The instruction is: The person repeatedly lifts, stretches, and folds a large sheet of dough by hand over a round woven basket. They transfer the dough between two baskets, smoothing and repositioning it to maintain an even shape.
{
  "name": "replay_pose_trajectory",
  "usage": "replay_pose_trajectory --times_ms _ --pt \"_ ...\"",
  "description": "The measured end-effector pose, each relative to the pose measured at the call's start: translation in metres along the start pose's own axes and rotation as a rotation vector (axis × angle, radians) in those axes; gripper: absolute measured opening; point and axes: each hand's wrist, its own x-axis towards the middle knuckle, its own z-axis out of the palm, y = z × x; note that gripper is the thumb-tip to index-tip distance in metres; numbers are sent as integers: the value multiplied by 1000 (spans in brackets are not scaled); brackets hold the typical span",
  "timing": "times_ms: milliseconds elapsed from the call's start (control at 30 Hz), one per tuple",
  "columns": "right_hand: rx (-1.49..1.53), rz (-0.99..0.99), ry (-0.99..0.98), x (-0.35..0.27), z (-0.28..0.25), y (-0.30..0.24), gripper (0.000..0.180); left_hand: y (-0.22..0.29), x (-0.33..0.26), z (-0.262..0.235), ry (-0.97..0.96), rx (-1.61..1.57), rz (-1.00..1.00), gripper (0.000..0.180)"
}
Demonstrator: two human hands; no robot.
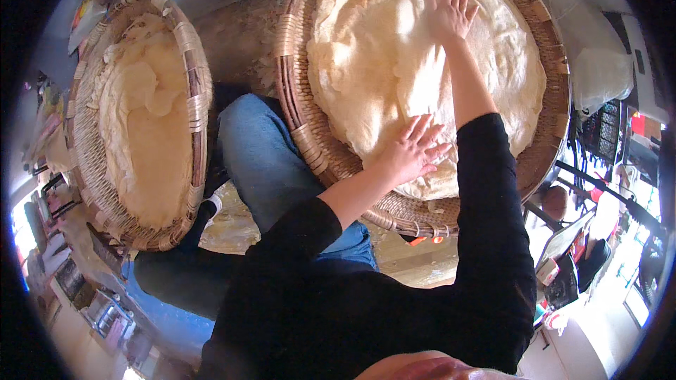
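Fingers spread flat, gripping nothing, the left hand (412, 149) and right hand (448, 13) press on the pale sheet (380, 63) filling the round woven basket (299, 91), beside a second basket (193, 91) holding similar sheets.

Large round basket (542, 148): woven cane, rough, rim bound with pale glossy strips. Cream fibre mass (380, 49) inside: soft, fluffy, matt, wrinkled. Second woven basket (193, 98): same cane, same matt cream filling. Sleeves: black matt cloth. Trousers: blue denim.
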Motion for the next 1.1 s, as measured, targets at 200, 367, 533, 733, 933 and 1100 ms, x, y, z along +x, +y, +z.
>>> replay_pose_trajectory --times_ms 200,367,533,733,933,1100 --pt "-194 89 -332 21 -4 -6 81 -1 3 2 -95 -20 -4 63" --pt "-89 131 -196 19 -3 -38 78 -2 2 -4 -68 -107 4 57" --pt "-179 -135 -150 -10 31 -68 69 -1 -52 -50 159 -240 -2 36" --pt "-520 -235 -283 10 29 -61 67 -83 -205 -137 647 -393 -198 16" --pt "448 -196 19 -45 -58 -122 55 -182 -388 -163 493 -286 -1075 18" --pt "673 -579 -3 -114 -131 -256 34 -196 -448 -158 79 -213 -986 24"
